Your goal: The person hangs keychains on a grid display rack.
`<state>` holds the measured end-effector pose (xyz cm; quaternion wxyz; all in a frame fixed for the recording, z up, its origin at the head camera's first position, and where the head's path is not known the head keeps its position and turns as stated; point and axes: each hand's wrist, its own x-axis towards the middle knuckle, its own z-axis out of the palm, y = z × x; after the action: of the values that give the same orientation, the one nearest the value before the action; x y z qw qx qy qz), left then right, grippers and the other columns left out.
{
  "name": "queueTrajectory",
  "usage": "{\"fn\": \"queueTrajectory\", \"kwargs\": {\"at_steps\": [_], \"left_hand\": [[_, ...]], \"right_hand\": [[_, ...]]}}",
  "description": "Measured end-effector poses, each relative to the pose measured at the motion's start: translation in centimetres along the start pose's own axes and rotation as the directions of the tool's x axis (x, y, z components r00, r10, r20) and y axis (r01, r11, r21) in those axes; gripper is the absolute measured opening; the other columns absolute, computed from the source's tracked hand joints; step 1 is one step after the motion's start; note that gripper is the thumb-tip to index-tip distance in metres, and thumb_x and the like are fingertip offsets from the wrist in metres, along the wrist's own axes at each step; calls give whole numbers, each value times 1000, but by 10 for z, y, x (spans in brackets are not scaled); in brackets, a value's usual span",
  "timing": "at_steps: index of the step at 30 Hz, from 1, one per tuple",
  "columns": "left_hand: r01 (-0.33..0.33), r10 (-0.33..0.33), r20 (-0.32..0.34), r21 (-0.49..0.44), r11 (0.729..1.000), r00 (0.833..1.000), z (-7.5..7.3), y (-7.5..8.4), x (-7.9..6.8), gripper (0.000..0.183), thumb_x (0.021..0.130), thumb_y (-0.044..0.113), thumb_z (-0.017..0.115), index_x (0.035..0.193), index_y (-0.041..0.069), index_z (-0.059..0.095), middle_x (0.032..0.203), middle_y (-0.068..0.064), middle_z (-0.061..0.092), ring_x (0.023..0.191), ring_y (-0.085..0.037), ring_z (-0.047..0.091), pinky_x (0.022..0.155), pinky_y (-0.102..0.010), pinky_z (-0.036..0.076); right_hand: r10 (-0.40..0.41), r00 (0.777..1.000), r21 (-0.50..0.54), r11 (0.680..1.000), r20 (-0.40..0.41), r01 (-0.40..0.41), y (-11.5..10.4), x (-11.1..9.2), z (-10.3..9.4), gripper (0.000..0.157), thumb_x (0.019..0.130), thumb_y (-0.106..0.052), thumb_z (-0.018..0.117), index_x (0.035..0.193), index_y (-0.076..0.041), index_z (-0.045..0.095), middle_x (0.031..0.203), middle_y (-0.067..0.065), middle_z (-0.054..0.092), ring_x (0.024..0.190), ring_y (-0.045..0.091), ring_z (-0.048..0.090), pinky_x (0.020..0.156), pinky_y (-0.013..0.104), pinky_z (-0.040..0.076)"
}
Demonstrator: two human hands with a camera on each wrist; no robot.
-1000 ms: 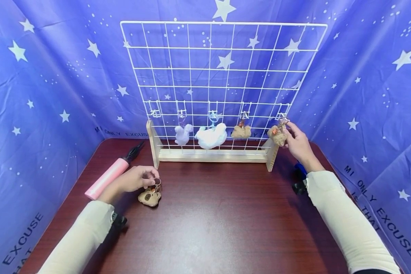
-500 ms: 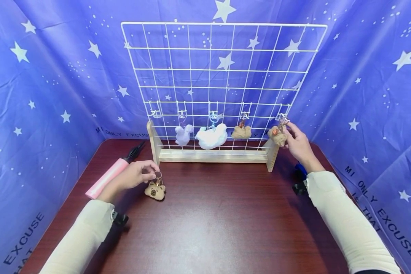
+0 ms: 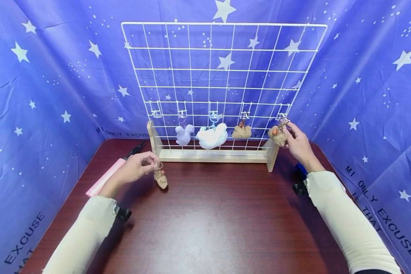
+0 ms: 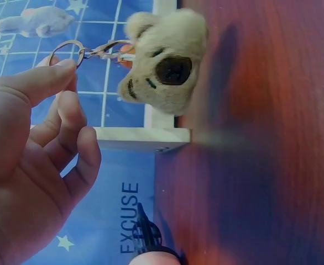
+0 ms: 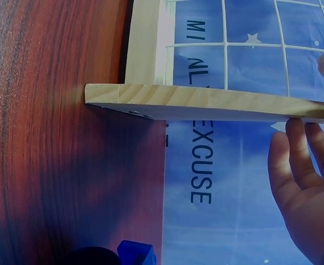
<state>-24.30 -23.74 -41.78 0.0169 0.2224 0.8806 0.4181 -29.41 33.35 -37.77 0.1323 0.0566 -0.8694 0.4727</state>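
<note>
In the head view my left hand (image 3: pixel 135 168) holds a tan plush bear keychain (image 3: pixel 161 181) just above the table, near the rack's left foot. Thumb and fingertips pinch its metal ring (image 4: pixel 68 51) in the left wrist view, and the bear head (image 4: pixel 167 66) dangles from a short chain. At the rack's right end my right hand (image 3: pixel 298 146) pinches the top of a brown plush keychain (image 3: pixel 277 136) by a white hook (image 3: pixel 282 116). Whether its ring sits on that hook, I cannot tell. Its other fingers (image 5: pixel 297 152) are by the wooden foot in the right wrist view.
A white wire grid rack (image 3: pixel 222 68) on a wooden base (image 3: pixel 212 156) spans the back of the table. Lilac (image 3: pixel 183 134), white (image 3: pixel 212 136) and brown (image 3: pixel 241 132) plush keychains hang from hooks. A bare hook (image 3: pixel 155 113) is leftmost. A pink pump (image 3: pixel 106 178) lies left.
My left hand has moved up and slightly right toward the rack, lifting the bear keychain, which has turned side-on in the head view. The right hand stays at the right end.
</note>
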Motion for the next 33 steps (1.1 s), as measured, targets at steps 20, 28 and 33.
{"fn": "queueTrajectory", "kwargs": {"at_steps": [20,28,33], "left_hand": [[-32,52,-208,99,995,977,-15,27,20,17,92,6,72,108,6,69,86,-11,74,70,-4,61,60,-23,46],[-55,78,-278,90,994,958,-20,33,24,17,92,7,72,109,5,68,85,-13,72,66,-2,58,56,-22,45],[-66,82,-312,60,996,947,-24,39,26,19,93,7,72,111,3,68,86,-16,71,64,-3,59,55,-20,48]], "right_hand": [[8,1000,36,999,7,-9,2,1,0,47,110,-26,40,153,-10,41,128,27,56,66,-5,58,59,16,55],[4,1000,13,1000,-3,-4,0,0,-1,47,110,-28,41,154,-12,42,129,27,57,68,-6,57,59,16,54],[1,1000,-1,1000,-2,-1,-1,-1,-1,48,110,-30,40,154,-13,42,130,28,57,68,-6,56,60,16,54]]}}
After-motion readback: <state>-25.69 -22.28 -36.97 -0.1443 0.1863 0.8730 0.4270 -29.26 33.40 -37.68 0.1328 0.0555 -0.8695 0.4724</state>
